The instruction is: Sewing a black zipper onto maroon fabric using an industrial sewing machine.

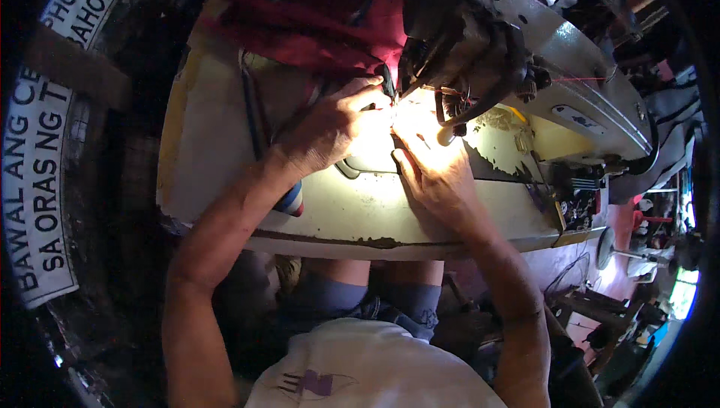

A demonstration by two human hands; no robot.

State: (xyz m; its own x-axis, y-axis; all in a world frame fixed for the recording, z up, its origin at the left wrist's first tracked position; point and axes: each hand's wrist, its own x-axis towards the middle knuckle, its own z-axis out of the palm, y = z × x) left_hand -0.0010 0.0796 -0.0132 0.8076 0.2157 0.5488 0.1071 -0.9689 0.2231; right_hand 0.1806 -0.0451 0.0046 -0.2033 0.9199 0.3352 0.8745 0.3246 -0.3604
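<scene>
Under a bright lamp, my left hand is closed, its fingertips pinching the edge of a red cloth beside a dark strip. The cloth spreads over the far left of the table, left of the sewing machine head. My right hand is just right of the left one, below the machine head, thumb and fingers drawn together. Glare washes out its fingertips, so what they hold cannot be made out. The needle area is also lost in the glare.
The white sewing table has a worn front edge. A dark, long-handled tool and a blue-and-red object lie left of my left forearm. The machine's pale arm extends right. White signboards stand at far left.
</scene>
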